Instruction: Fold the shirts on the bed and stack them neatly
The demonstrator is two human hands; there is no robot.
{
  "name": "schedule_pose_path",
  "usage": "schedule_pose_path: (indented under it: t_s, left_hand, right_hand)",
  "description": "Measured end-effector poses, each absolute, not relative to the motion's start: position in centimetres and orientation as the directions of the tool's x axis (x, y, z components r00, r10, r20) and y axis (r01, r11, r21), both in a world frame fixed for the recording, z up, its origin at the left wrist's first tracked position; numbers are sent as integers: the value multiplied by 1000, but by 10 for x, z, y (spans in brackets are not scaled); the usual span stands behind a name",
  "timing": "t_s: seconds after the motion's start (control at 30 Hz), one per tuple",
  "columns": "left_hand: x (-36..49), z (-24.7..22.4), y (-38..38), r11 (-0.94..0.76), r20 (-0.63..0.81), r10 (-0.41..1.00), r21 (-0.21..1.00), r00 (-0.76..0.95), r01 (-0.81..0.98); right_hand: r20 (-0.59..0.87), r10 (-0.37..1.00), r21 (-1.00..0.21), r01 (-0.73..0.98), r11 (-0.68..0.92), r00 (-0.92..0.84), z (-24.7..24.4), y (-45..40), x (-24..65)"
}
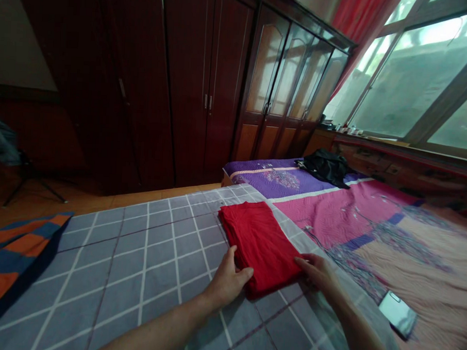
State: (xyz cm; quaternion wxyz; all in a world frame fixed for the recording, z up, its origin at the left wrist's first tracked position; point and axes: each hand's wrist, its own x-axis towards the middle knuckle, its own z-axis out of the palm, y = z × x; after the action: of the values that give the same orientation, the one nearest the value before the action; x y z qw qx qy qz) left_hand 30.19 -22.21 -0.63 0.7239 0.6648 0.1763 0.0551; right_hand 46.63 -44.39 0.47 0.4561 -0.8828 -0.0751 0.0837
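Observation:
A folded red cloth (263, 243), several layers thick, lies on a grey checked sheet (156, 259). At its near left edge is my left hand (229, 278), thumb along the side and index finger farther up; the other fingers are partly hidden against the cloth. My right hand (318, 271) pinches the near right corner, its fingertips on the top layer and the rest tucked beside the edge. The cloth's exact kind of garment or textile cannot be made out.
An orange and blue patterned cloth (24, 259) lies at the left. To the right, a phone (398, 314) and a black garment (324, 166) rest on a purple and pink bedspread (317, 212). Dark wardrobes (190, 90) stand behind, with windows (423, 85) at the right.

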Motion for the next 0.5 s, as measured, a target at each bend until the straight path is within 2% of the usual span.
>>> schedule_pose_path:
  t_s: [0.1,0.17,0.23,0.3,0.37,0.5]
  left_hand:
    - [298,10,-233,304,-245,275,939,930,157]
    - [294,21,-239,367,-264,216,914,940,173]
    - [288,30,-241,378,-293,125,897,948,228]
    - [279,33,-238,307,-328,62,905,943,294]
    - [268,33,-227,171,-344,59,928,937,330]
    - [233,36,-183,-67,-297,124,950,947,306]
  right_hand:
    - [-137,289,-793,70,-606,947,14,-435,481]
    - [-112,305,-762,115,-637,946,21,-436,491]
    - [-52,291,-682,179,-709,955,26,-439,500]
    - [21,267,-582,229,-780,963,26,-442,505]
    - [109,286,-499,301,-813,952,24,-439,505]
    - [323,469,-258,553,-792,822,23,-405,495]
